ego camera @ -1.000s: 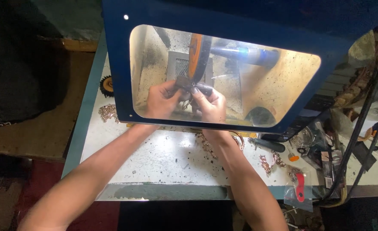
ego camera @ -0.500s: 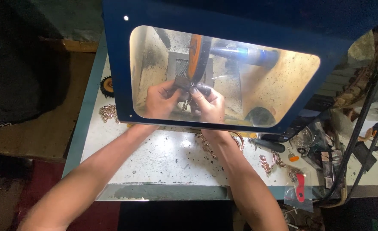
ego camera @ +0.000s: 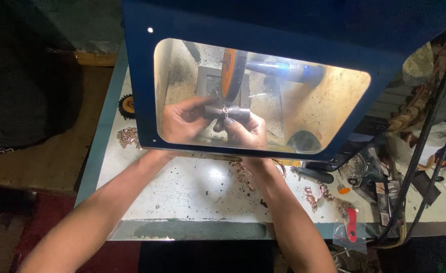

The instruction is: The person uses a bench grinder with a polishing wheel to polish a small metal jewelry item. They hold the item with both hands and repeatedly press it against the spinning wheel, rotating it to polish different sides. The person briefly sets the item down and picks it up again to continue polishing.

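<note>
Pinching one small dark piece [ego camera: 226, 111] between left hand [ego camera: 182, 121] and right hand [ego camera: 244, 131], both fingers pressed together, just below one orange wheel [ego camera: 229, 76]. Working behind one blue hood's window [ego camera: 309, 108]. Lying outside on the white bench [ego camera: 182, 187]: several coppery chains [ego camera: 128, 136].

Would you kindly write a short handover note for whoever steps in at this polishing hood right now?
Left hand and right hand are both inside the blue hood, behind its window, pinching a small shiny piece between their fingertips just under the orange wheel.
Coppery chains lie loose on the white bench; more lie near the red clip.
Whether the held piece is finished cannot be judged.
</note>
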